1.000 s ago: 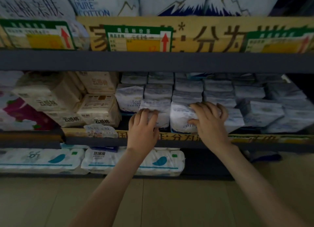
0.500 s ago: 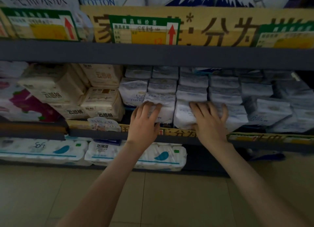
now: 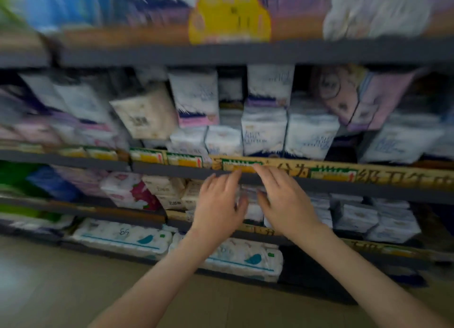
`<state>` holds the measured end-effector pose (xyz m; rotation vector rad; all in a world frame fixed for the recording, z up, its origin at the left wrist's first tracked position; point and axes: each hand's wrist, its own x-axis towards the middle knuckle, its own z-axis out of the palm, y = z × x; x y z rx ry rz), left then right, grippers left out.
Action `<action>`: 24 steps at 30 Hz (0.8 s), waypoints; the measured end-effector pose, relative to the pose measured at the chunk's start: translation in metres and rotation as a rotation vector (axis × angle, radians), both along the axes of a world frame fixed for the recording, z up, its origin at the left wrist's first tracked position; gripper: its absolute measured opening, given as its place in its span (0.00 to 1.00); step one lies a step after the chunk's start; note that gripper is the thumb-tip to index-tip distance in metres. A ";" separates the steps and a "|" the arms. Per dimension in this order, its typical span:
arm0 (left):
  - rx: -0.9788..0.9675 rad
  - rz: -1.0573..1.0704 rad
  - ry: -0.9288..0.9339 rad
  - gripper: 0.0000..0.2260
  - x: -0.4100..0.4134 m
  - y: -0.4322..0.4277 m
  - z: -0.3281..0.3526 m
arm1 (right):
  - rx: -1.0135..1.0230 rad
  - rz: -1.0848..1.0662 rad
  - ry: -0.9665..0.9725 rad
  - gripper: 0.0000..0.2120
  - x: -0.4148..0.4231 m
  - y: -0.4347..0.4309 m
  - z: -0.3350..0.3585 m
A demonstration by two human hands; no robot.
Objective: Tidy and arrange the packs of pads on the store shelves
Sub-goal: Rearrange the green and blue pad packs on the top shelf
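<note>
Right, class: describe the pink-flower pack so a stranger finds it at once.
Take the shelf behind the left hand. Cream packs stand left of that hand; the flower pack lies just beyond them. Only it shows a deep-pink bloom.

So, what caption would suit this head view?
Left hand and right hand, both open, hover before pad packs on a shelf.

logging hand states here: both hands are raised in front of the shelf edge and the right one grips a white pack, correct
Wrong on the grip. The head view shows the right hand open and holding nothing; both hands are raised in front of the shelf edge.
</note>
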<state>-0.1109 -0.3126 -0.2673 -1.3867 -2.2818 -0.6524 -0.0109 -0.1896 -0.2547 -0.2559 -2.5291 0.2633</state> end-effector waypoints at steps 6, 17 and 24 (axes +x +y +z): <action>0.105 0.180 0.184 0.20 -0.055 -0.067 0.132 | 0.157 0.111 0.336 0.30 -0.037 -0.037 0.141; 0.289 0.291 0.374 0.20 -0.181 -0.155 0.226 | 0.191 0.103 0.614 0.29 -0.164 -0.105 0.246; 0.201 0.283 0.359 0.23 -0.300 -0.197 0.241 | 0.013 0.010 0.517 0.32 -0.278 -0.158 0.244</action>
